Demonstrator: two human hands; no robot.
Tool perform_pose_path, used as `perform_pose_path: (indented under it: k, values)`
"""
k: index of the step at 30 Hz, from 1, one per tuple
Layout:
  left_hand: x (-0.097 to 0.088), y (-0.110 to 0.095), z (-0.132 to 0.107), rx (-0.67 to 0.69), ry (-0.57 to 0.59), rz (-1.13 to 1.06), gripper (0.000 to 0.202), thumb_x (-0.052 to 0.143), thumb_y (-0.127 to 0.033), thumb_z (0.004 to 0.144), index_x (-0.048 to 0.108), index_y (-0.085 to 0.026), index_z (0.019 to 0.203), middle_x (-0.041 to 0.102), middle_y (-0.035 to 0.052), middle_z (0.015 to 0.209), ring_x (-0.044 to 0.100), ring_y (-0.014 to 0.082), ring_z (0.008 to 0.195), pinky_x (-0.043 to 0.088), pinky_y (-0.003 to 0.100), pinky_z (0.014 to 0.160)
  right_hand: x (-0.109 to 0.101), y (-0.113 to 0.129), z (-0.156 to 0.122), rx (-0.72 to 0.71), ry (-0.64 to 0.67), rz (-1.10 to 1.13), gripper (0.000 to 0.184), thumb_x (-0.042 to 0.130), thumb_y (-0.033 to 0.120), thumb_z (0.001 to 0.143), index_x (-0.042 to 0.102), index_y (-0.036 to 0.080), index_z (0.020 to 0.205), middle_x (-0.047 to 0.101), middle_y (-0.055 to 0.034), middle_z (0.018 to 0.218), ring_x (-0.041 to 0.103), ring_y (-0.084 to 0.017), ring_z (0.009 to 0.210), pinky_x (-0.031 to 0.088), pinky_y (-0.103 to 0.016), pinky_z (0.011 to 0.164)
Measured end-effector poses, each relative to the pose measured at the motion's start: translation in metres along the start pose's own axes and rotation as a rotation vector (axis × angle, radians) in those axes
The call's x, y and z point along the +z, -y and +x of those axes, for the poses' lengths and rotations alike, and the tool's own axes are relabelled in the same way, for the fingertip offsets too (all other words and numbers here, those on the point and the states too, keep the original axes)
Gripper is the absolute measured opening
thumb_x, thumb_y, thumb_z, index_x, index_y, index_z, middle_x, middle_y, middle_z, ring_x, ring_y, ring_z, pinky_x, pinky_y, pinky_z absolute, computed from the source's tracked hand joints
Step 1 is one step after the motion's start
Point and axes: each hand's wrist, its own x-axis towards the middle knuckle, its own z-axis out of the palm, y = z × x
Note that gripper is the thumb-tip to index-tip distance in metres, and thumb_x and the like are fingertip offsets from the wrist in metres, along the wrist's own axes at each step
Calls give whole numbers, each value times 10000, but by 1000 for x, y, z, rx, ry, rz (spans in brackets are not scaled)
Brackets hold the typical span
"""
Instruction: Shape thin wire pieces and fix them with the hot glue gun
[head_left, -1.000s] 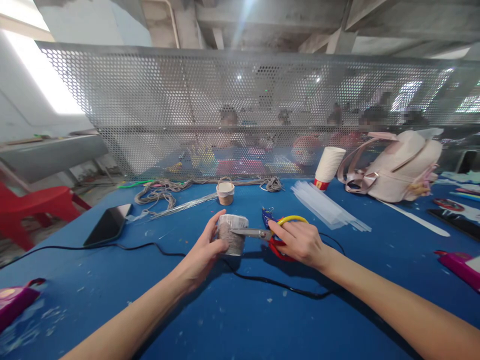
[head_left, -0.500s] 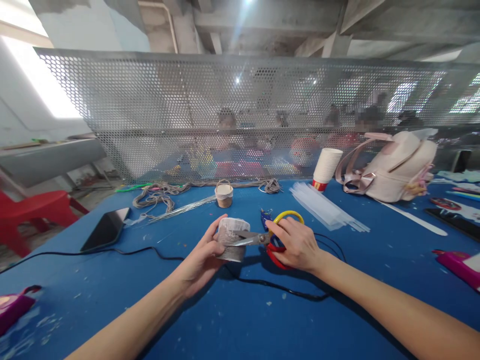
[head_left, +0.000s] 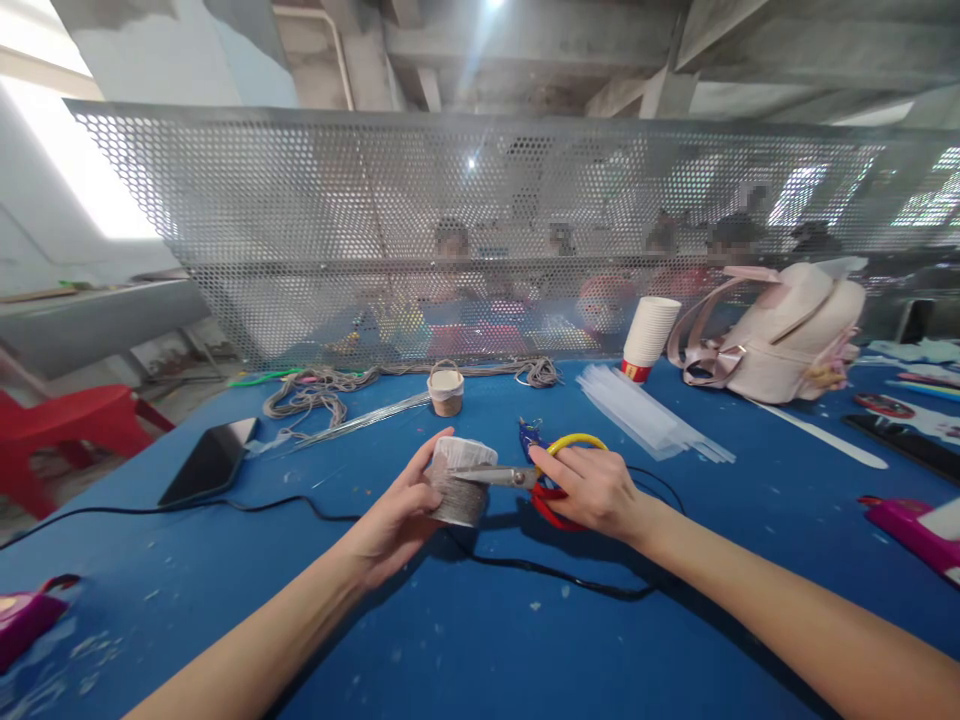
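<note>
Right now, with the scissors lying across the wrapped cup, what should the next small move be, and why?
I'd probably have the right hand ease the scissors slightly away before opening them: the blades look nearly closed across the side of the wrapped cup, and their tips point toward the left hand gripping it.

Daylight is overexposing the slanted white opening (head_left: 82, 165) at left; a white ceiling light (head_left: 494, 4) is casting a pale streak. Soft shadows are darkening the blue tabletop (head_left: 480, 650) below the bare right hand (head_left: 596, 490). Wide-angle distortion is stretching the edges; people (head_left: 451, 241) behind the grey perforated metal screen (head_left: 300, 190) are looking hazy.
</note>
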Motion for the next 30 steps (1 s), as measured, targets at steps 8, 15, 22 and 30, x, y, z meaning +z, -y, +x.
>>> perform_pose_path:
  k: [8, 15, 22, 30]
  values:
    - [4, 3, 3, 194, -150, 259, 903, 741, -179, 586, 327, -285, 1382, 581, 93, 1246, 547, 271, 1124, 414, 379, 932, 2, -1, -3, 34, 10, -15, 366, 548, 286, 828, 551, 107, 1147, 618, -60, 726, 567, -192, 635, 438, -302, 564]
    - [5, 9, 7, 269, -252, 470, 868, 761, -219, 565, 361, -239, 1336, 585, 81, 1150, 574, 254, 1049, 413, 404, 943, 1, 6, 4, 108, 62, -70, 346, 540, 281, 824, 592, 86, 1106, 630, -85, 769, 554, -202, 688, 423, -314, 613]
    - [7, 9, 3, 293, -233, 659, 803, 730, -232, 602, 363, -238, 1316, 561, 60, 1085, 572, 236, 981, 405, 415, 935, 2, 8, 7, 79, 68, -122, 318, 534, 290, 827, 614, 103, 1072, 642, -60, 733, 542, -184, 640, 379, -304, 574]
    - [8, 13, 0, 466, -415, 954, 724, 722, -232, 582, 450, -241, 1253, 481, 69, 1108, 500, 262, 1046, 345, 442, 986, 1, 14, 7, 50, 111, -147, 310, 551, 238, 823, 612, 115, 1101, 647, -56, 728, 576, -180, 645, 399, -307, 584]
